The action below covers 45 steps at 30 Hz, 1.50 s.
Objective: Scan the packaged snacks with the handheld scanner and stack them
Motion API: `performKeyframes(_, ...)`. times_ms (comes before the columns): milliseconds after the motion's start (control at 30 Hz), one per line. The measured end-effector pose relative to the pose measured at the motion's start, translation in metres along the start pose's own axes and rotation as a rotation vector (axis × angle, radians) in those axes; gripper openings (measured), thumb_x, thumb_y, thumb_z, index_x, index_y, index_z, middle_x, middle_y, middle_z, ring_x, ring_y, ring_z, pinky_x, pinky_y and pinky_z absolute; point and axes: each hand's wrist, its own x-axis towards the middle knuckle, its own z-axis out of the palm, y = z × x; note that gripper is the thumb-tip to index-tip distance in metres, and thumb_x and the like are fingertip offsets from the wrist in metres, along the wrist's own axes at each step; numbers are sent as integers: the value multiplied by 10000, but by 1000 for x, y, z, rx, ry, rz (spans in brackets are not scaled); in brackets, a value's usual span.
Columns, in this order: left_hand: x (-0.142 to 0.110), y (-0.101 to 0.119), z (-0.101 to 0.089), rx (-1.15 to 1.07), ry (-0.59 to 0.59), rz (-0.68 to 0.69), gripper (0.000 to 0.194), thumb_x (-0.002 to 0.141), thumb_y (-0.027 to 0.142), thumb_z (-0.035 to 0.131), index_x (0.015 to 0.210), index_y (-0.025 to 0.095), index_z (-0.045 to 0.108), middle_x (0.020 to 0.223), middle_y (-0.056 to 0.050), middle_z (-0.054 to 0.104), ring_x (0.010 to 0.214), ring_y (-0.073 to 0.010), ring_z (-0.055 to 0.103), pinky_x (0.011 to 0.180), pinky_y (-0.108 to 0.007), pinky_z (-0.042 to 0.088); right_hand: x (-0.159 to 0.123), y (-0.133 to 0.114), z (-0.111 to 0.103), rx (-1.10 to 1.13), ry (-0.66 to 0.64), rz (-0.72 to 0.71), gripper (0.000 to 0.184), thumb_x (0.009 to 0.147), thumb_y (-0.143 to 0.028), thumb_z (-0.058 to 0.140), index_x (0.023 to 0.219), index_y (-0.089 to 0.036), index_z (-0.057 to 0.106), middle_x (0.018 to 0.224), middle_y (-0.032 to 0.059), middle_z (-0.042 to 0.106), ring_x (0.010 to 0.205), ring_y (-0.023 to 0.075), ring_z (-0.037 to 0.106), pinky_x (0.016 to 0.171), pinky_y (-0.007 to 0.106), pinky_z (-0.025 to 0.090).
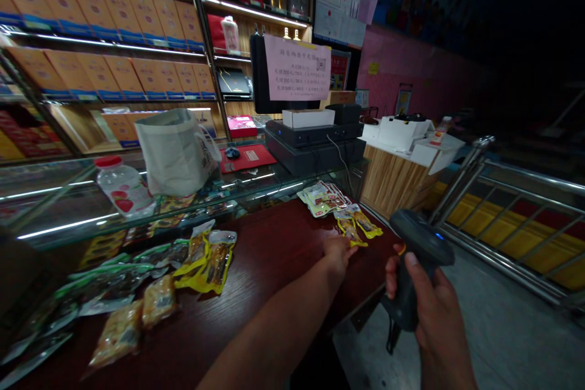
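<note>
Dark red wood desk, head view: my left hand sits with its fingers curled, no grip I can confirm, just short of the yellow snack packets, whose long axes slant away to the right. My right hand is wrapped round the grip of a black barcode scanner. Left hand is nearer the packets; more packets lie well left.

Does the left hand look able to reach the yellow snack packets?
Probably yes. The left hand sits almost at the yellow-and-clear plastic snack packets on the dark red wooden counter, with nothing visible between them; the black handheld barcode scanner is in the right hand, clear of that path.
</note>
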Motion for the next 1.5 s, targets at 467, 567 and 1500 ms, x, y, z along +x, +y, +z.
performKeyframes(467,-87,41,-100,581,13,327,230,795,166,648,1018,133,605,1042,-114,607,894,-211,594,834,-440,541,-8,14,25,-60,-134,53,463,758,-565,726,875,-141,584,668,47,620,493,121,533,456,231,443)
performKeyframes(567,-117,68,-150,781,153,584,225,783,131,644,1006,153,660,1129,-99,601,1115,-240,519,1092,-417,361,-11,22,44,-68,-203,124,489,746,-590,726,886,-142,591,649,39,605,497,123,525,447,232,450)
performKeyframes(1500,-154,169,-287,1760,952,349,477,933,499,445,1165,122,622,1126,-179,656,1152,-367,538,951,-497,339,-30,97,206,-81,-704,230,524,743,-604,715,907,-135,548,651,-6,612,426,74,509,382,184,417)
